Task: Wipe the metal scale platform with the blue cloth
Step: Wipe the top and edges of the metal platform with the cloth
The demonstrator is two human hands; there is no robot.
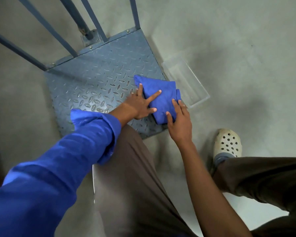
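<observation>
Blue cloth (161, 98): folded into a thick pad, lying flat on the metal scale platform (96, 82) at the corner nearest the right hand. It sits between the two hands, and both touch it. Its far tip points away from the person, past the left fingertips.

Left hand (140, 105): fingers spread wide and straight, palm down. One finger lies across the top of the cloth and another runs along the cloth's left edge. The thumb rests against the near edge. The heel of the hand sits on the bare tread plate just left of the cloth. No curl round the fabric, so this is flat contact only. The forearm wears a rolled blue sleeve (67, 159).

Right hand (179, 122): comes in from the near right, palm down, fingers fairly straight and slightly apart. The fingertips lie on the cloth's near-right part, and the outer fingers reach its right edge. Cannot tell whether any finger hooks under that edge. From above it looks like a flat press, not a pinch.

Platform: grey-blue diamond-tread plate. Guard-rail tubes (65, 38) rise from its far edge, beyond the left hand.

Beyond the right hand and just beside the platform's right edge, a clear plastic tray (186, 79) sits on the concrete floor (229, 48). A white perforated clog (228, 142) is on the floor right of the right wrist.
</observation>
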